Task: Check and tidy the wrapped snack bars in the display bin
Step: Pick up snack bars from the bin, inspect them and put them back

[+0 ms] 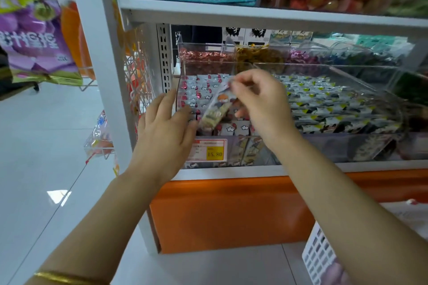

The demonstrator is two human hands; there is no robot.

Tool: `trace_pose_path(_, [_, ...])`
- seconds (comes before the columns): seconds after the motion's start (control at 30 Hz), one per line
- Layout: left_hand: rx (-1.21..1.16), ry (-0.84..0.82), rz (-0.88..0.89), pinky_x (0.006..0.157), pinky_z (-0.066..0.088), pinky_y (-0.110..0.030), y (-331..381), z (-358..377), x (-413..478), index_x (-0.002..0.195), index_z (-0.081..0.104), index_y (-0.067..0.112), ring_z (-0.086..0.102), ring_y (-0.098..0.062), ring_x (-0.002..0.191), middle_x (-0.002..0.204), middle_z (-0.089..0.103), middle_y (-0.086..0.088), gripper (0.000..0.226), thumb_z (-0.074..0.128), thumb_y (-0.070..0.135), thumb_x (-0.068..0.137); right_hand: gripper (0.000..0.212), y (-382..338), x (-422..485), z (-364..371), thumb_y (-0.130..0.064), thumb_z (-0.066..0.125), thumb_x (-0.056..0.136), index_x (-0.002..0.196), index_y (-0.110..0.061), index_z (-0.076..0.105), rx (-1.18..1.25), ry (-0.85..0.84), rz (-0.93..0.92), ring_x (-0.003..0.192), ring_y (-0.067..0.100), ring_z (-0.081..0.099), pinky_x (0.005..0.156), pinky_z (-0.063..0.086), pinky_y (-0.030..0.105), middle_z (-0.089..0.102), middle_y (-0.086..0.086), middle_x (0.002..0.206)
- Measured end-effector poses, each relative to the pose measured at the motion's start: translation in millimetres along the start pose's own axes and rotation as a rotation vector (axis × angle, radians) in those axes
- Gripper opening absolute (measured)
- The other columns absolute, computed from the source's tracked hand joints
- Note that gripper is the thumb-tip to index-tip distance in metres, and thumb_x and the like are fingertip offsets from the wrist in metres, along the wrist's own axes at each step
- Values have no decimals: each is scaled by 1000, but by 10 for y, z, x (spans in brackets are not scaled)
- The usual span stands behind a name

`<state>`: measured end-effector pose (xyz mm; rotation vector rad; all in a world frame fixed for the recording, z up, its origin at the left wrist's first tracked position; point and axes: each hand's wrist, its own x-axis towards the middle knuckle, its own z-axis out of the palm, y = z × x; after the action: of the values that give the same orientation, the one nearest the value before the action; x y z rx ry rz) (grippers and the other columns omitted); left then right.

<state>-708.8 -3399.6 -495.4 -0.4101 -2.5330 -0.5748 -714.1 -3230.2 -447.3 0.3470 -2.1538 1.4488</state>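
Note:
A clear display bin (234, 152) on the lower shelf holds rows of small white-and-red wrapped snack bars (199, 92). My right hand (261, 102) pinches the top end of one wrapped snack bar (216, 111) and holds it, hanging and tilted, above the bin. The bar's wrapper is clear with an orange and dark print. My left hand (166, 127) hovers at the bin's front left corner with fingers straight and spread, its fingertips close to the bar's lower end. It holds nothing.
A second clear bin (391, 109) of grey-and-yellow wrapped bars sits to the right. A yellow price tag (214, 152) is on the bin front. The upper shelf edge (254, 16) hangs overhead. Snack bags (34, 39) hang at left; a white basket (319, 259) is at lower right.

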Motion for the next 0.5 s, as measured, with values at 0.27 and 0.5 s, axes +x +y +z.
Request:
trace_pose_path(0.27, [-460, -36, 11, 69, 35, -16, 323, -81, -29, 90, 55, 21, 44, -6, 81, 91, 52, 1, 29, 37, 44, 91, 17, 43, -319, -346, -4, 47, 95, 84, -5, 60, 855, 187, 427, 52, 10, 60, 49, 51, 21, 63, 2, 62])
trace_pose_path(0.5, [-1082, -100, -413, 49, 46, -21, 341, -114, -34, 98, 60, 8, 56, -8, 58, 79, 62, -6, 28, 37, 23, 100, 15, 123, -395, -394, -1, 52, 90, 95, -9, 64, 744, 13, 418, 63, 18, 68, 56, 54, 25, 70, 3, 76])
